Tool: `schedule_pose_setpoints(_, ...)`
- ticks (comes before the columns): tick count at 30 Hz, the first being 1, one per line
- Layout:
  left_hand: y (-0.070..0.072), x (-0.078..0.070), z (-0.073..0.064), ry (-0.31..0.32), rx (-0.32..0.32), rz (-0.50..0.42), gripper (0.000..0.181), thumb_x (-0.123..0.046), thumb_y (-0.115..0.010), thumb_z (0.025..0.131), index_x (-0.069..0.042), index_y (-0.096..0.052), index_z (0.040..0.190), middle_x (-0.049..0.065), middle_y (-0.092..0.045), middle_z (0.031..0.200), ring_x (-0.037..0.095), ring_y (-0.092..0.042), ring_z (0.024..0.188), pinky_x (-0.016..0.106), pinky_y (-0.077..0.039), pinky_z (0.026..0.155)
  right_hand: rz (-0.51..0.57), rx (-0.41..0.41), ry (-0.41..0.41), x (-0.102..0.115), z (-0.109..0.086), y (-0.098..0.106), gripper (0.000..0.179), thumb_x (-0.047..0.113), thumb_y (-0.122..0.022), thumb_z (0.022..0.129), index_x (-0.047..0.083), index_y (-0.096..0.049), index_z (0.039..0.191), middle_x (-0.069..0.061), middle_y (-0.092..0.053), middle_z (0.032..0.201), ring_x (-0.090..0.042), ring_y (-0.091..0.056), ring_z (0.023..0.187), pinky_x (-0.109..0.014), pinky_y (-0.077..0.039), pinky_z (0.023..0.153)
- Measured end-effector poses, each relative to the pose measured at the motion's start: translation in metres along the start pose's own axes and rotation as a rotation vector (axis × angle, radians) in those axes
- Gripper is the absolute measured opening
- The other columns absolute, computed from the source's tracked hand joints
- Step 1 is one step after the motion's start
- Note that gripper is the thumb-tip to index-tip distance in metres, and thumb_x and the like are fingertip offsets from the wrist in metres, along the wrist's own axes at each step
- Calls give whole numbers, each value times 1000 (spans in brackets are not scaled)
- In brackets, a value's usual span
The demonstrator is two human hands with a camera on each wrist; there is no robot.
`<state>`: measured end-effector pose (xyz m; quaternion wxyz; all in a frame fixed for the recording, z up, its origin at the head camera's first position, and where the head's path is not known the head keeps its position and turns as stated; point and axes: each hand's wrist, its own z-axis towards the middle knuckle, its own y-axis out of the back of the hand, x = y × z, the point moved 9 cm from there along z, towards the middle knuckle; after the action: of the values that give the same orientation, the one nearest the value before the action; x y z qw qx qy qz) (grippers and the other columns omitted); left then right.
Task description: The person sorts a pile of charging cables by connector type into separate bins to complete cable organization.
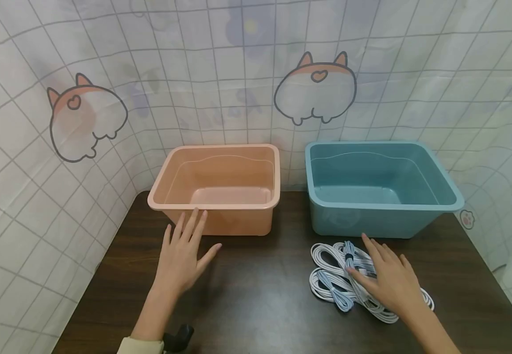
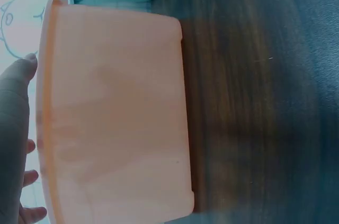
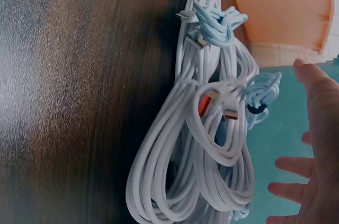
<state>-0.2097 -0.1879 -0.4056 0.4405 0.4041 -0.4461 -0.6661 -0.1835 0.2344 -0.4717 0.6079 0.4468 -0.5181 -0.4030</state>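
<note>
An orange plastic bin (image 1: 238, 221) stands at the back left of the dark table. My left hand (image 1: 182, 260) is held in front of it, fingers spread, fingertips overlapping its near rim in the head view. To the right is a teal bin (image 1: 362, 223). Before that bin lies a pile of coiled white cables (image 1: 326, 287), with light blue cable bundles (image 3: 217, 25) on top and USB plugs (image 3: 197, 41) showing. Over the right part of the pile hovers my right hand (image 1: 390, 280), fingers extended and nothing in its grasp. It hides some of the coils.
A white sheet with a grid and cartoon animals (image 1: 315, 91) hangs behind and beside the dark wooden table (image 1: 260, 295). Both bins show bare floors inside. A black strap or device (image 1: 178, 338) sits at the left wrist.
</note>
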Motion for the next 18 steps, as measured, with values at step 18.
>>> schedule_pose_setpoints(18,21,-6,31,-141,-185,32,71,-49,-59,104,-7,-45,160,18,-45,163,46,-43,147,69,-29,119,-2,-97,10,10,5,-6,75,55,-74,94,-5,-62,138,-27,-68,121,-48,-63,113,-69,-50,91)
